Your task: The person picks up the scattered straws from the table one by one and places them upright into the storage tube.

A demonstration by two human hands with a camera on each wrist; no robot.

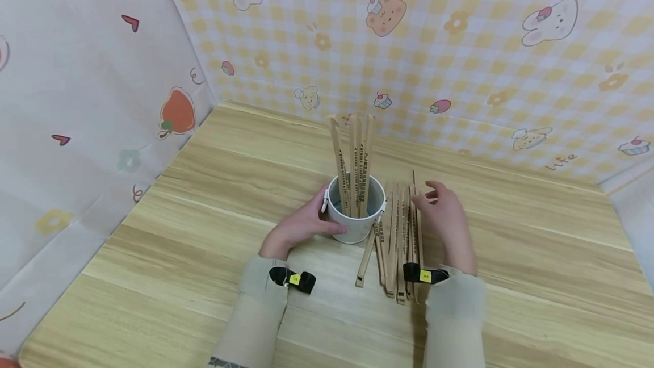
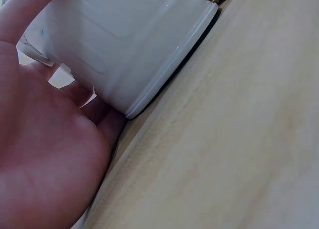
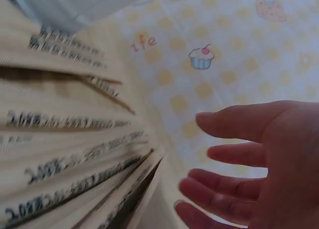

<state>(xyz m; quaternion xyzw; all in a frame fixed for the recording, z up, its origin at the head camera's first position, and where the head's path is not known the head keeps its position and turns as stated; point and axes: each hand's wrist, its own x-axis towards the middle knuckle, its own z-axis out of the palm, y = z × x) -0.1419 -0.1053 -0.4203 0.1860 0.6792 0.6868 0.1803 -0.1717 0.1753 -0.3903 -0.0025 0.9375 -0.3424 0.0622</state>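
Observation:
A small white bucket [image 1: 357, 231] stands upright on the table with several paper-wrapped straws [image 1: 365, 169] leaning up out of it. My left hand [image 1: 302, 225] holds the bucket from its left side, thumb across the front wall. In the left wrist view, the fingers [image 2: 75, 92] curl behind the bucket wall [image 2: 114, 50], low by its base. To the right of the bucket lies a fanned pile of more wrapped straws [image 1: 401, 231], printed with dark lettering. Just beside the pile's right edge is my right hand [image 1: 445, 214], its fingers loosely bent and nothing between them in the right wrist view.
The wood-grain table [image 1: 204, 209] runs back to a yellow checked cloth wall [image 1: 337, 61]. A white printed cloth [image 1: 102, 101] hangs along the left side. Black wrist straps with small cameras sit over both sleeves [image 1: 455, 305].

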